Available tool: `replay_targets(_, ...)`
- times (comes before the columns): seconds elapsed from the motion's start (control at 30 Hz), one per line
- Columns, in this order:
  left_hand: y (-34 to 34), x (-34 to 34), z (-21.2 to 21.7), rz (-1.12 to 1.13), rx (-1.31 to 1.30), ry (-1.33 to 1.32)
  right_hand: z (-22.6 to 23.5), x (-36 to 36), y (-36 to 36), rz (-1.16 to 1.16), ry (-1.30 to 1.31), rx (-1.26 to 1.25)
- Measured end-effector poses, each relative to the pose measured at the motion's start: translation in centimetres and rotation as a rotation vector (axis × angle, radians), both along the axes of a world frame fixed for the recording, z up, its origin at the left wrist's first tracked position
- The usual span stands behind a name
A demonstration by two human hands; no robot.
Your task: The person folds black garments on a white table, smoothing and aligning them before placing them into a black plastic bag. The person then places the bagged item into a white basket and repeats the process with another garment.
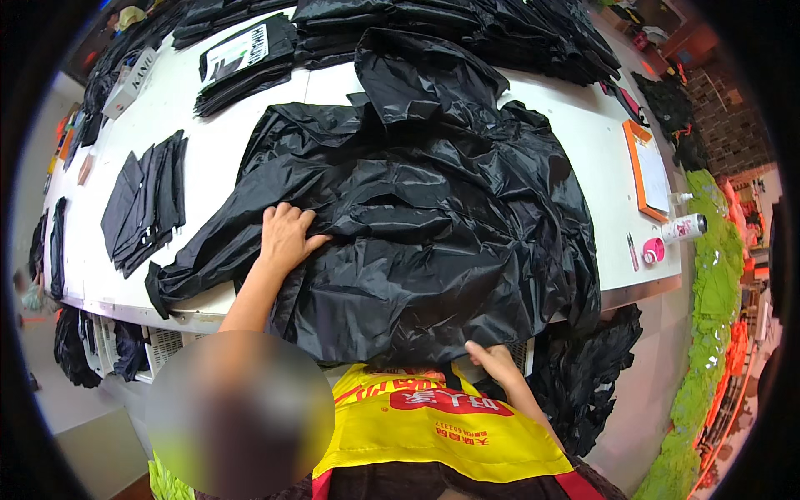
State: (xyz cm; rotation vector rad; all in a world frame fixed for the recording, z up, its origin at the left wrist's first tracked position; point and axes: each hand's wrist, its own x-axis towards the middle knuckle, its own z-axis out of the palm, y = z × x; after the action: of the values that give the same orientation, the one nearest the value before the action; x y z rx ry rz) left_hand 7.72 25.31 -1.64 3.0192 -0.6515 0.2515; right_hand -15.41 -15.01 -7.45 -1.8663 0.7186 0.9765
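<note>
Apron (433, 425); black garment (417, 233) under unclenched left hand (287, 235); right hand (497, 364) at hem (408, 353), grip unclear.

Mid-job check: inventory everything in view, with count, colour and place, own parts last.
Table: 1, white, across the middle
Spread garment: 1, black, on the table
Folded stack: 1, black, table's left
Taller stack: 1, black, white print on top, upper left
Garment piles: several, black, table's far edge
Box: 1, white, upper left
Tray: 1, orange, white inside, table's right
Bottle: 1, white and dark, table's right
Round object: 1, pink, by the bottle
Fabric heap: 1, black, below the table's right
Fabric pile: 1, green, far right
Apron: 1, yellow and red, bottom
Blurred lower left, crowded rims: contents unclear
Left hand: 1, bare, on the garment's left
Right hand: 1, bare, at the garment's near edge
</note>
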Motion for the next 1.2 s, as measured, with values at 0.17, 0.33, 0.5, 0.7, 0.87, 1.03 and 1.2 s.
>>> replay_targets(0.17,1.4,0.8,-1.1,-0.046,-0.09,-0.096,-5.2,-2.7,4.4,-0.621,-0.094,0.666)
replay_targets(0.33,3.4,2.4,-1.6,0.128,-0.101,0.038,-3.0,-3.1,5.1,-0.944,-0.232,0.77)
replay_targets(0.5,4.5,1.8,-0.8,0.254,-0.002,0.266,2.2,0.5,-2.0,-1.037,-0.717,0.154)
replay_targets(0.7,3.7,1.9,-2.3,0.282,-0.018,0.263,-2.9,-2.0,-8.5,-0.616,-0.901,-0.42)
replay_targets(0.87,3.6,1.1,-1.8,0.358,0.021,0.349,-17.0,-17.5,-9.9,-0.624,-0.628,-0.489)
replay_targets(1.03,-0.2,1.3,1.8,0.515,0.174,0.397,-18.9,-23.1,-5.5,-0.667,-0.24,-0.308)
replay_targets(1.2,-7.3,1.1,1.9,0.318,-0.964,0.333,-16.7,-20.0,-4.0,-0.735,-0.188,-0.041)
